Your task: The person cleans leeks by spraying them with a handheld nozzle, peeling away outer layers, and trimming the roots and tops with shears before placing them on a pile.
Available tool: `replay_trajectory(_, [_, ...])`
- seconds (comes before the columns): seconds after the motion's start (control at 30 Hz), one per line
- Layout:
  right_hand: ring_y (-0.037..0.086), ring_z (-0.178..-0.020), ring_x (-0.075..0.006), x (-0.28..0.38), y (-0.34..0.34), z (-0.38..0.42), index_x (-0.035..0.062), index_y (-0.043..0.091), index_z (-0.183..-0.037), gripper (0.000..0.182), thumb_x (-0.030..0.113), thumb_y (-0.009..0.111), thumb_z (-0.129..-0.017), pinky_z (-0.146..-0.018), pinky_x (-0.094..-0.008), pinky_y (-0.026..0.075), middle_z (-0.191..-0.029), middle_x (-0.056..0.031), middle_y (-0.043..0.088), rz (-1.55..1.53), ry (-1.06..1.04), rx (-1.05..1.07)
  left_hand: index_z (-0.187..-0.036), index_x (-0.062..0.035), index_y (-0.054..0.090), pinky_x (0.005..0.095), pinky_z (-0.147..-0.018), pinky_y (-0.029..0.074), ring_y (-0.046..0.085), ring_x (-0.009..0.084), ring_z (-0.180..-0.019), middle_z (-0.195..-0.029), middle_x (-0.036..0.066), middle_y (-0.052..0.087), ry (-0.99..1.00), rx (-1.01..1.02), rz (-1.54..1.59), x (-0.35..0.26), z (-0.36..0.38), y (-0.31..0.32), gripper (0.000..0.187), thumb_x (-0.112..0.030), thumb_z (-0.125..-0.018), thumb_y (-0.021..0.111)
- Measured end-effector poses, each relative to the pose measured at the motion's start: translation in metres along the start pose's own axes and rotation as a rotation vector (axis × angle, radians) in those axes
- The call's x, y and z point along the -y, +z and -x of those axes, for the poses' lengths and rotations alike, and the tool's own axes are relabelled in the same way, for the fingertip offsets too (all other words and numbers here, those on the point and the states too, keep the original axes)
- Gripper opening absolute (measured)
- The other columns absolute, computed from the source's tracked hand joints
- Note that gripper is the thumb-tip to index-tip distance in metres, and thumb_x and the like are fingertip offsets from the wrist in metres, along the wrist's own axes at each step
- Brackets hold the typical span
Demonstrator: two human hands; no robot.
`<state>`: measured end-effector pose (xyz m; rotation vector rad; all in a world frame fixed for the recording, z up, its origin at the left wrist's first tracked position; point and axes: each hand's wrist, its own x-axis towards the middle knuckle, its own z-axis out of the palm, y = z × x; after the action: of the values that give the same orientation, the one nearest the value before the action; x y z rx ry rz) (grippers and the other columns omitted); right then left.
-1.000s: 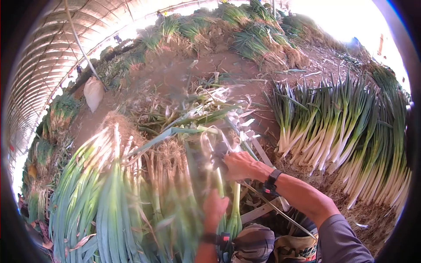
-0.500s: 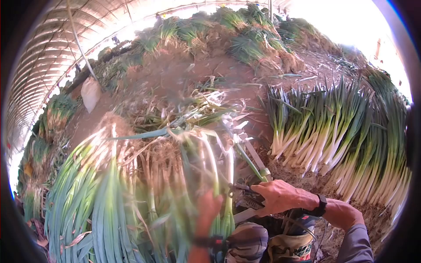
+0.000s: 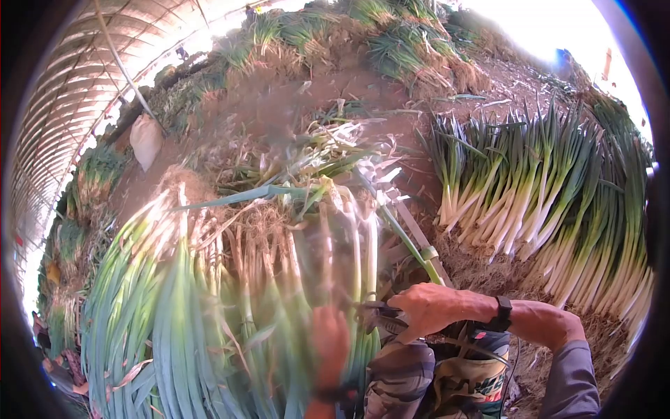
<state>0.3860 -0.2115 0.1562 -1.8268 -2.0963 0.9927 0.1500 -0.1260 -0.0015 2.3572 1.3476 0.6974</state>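
Observation:
My left hand [image 3: 329, 342] is smeared by motion, its fingers closed around a green onion stalk [image 3: 325, 244] that rises blurred above it, root end up. Beside it stand further pale stalks [image 3: 356, 251]. My right hand [image 3: 436, 307], with a black band on its wrist, is curled over a dark metal tool [image 3: 380, 314] in front of my knees; the tool's full shape is hidden. A flat metal bar [image 3: 412, 227] runs away beyond that hand. Left of my left hand, a broad heap of green onions [image 3: 174, 314] lies with leaves toward me and roots away.
To the right, rows of cleaned green onions [image 3: 516, 181] lie with white ends toward me. Peeled leaf scraps [image 3: 321, 157] are piled ahead on the soil. Further bundles [image 3: 419, 56] stand at the back. A pale sack [image 3: 146, 142] hangs by a pole at the left.
The view has tilted slightly, so most things sit a little shifted. My left hand stays low among the stalks, still blurred. My right hand keeps its place on the tool.

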Motion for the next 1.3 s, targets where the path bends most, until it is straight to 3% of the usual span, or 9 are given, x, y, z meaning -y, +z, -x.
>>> replay_trajectory(0.07, [0.068, -0.086, -0.0419, 0.02, -0.016, 0.0, -0.0051, 0.064, -0.109, 0.062, 0.04, 0.08, -0.07, -0.077, -0.0474, 0.054, -0.095, -0.0224, 0.07, -0.04, 0.021, 0.086, -0.118, -0.0004, 0.06, 0.0481, -0.085, 0.052, 0.061, 0.0371, -0.104, -0.107, 0.017, 0.059, -0.049, -0.018, -0.001, -0.001, -0.011, -0.01, 0.035, -0.018, -0.089, 0.066])
replay_trajectory(0.4, [0.069, -0.084, -0.0412, 0.035, -0.027, -0.015, -0.0045, 0.066, -0.102, 0.055, 0.04, 0.078, -0.07, -0.076, -0.0484, 0.054, -0.084, -0.0241, 0.069, -0.13, 0.012, 0.2, -0.12, -0.002, 0.061, 0.0495, -0.084, 0.053, 0.065, 0.0383, -0.092, -0.108, 0.019, 0.064, -0.303, 0.161, 0.042, 0.02, -0.044, -0.01, 0.05, -0.03, -0.081, 0.077])
replay_trajectory(0.53, [0.069, -0.085, -0.0421, 0.022, -0.004, -0.029, -0.0042, 0.067, -0.101, 0.055, 0.041, 0.077, -0.071, -0.076, -0.0486, 0.054, -0.086, -0.0242, 0.069, 0.037, 0.042, 0.115, -0.106, -0.0017, 0.06, 0.0487, -0.077, 0.055, 0.066, 0.0395, -0.093, -0.102, 0.018, 0.061, 0.02, 0.163, -0.137, 0.022, -0.032, -0.003, 0.036, -0.021, -0.08, 0.074])
replay_trajectory(0.67, [0.069, -0.086, -0.0431, 0.026, -0.009, -0.023, -0.0043, 0.067, -0.101, 0.056, 0.041, 0.077, -0.07, -0.077, -0.0492, 0.054, -0.089, -0.0246, 0.07, 0.012, 0.098, 0.131, -0.097, -0.0013, 0.062, 0.0479, -0.074, 0.057, 0.07, 0.0385, -0.087, -0.096, 0.015, 0.063, -0.018, 0.22, -0.353, 0.018, -0.038, 0.013, 0.025, -0.018, -0.08, 0.07])
replay_trajectory(0.77, [0.068, -0.086, -0.0434, 0.03, -0.018, -0.014, -0.0046, 0.067, -0.101, 0.057, 0.042, 0.077, -0.07, -0.077, -0.0491, 0.054, -0.089, -0.0251, 0.07, -0.002, 0.109, 0.15, -0.086, -0.0023, 0.066, 0.0418, -0.072, 0.057, 0.072, 0.0285, -0.081, -0.084, 0.013, 0.066, -0.132, 0.286, -0.195, 0.008, -0.054, 0.001, 0.018, -0.019, -0.081, 0.07])
replay_trajectory(0.9, [0.068, -0.086, -0.0436, 0.024, -0.018, -0.009, -0.005, 0.066, -0.1, 0.058, 0.043, 0.077, -0.07, -0.077, -0.0491, 0.054, -0.087, -0.0259, 0.069, -0.044, 0.056, 0.146, -0.08, -0.004, 0.068, 0.0302, -0.064, 0.048, 0.061, 0.0101, -0.071, -0.069, 0.003, 0.063, -0.529, 0.417, 0.487, 0.032, -0.074, -0.012, 0.019, -0.023, -0.082, 0.07])
replay_trajectory(1.03, [0.068, -0.085, -0.0436, 0.03, -0.028, -0.004, -0.0043, 0.067, -0.101, 0.057, 0.042, 0.078, -0.07, -0.076, -0.0494, 0.053, -0.085, -0.0259, 0.068, -0.13, -0.029, 0.163, -0.078, -0.006, 0.066, 0.0246, -0.065, 0.037, 0.05, 0.0087, -0.066, -0.071, -0.003, 0.059, -0.433, 0.395, 0.816, 0.035, -0.081, -0.004, 0.015, -0.019, -0.082, 0.072])
replay_trajectory(1.23, [0.068, -0.083, -0.0433, 0.027, -0.019, -0.012, -0.0019, 0.067, -0.103, 0.055, 0.041, 0.078, -0.071, -0.074, -0.0498, 0.053, -0.082, -0.024, 0.069, -0.077, 0.051, 0.143, -0.078, -0.0132, 0.063, 0.0246, -0.062, 0.041, 0.054, 0.0066, -0.068, -0.076, -0.005, 0.062, -0.448, 0.215, 1.047, -0.008, -0.14, -0.029, 0.01, -0.012, -0.084, 0.071])
replay_trajectory(1.3, [0.068, -0.083, -0.0426, 0.02, -0.011, -0.02, -0.0014, 0.067, -0.103, 0.054, 0.041, 0.078, -0.071, -0.074, -0.0497, 0.053, -0.082, -0.0234, 0.069, -0.079, 0.073, 0.119, -0.089, -0.0108, 0.068, 0.0237, -0.065, 0.049, 0.059, 0.0086, -0.069, -0.08, -0.002, 0.064, -0.383, 0.177, 1.155, -0.041, -0.175, -0.063, 0.004, -0.015, -0.091, 0.069])
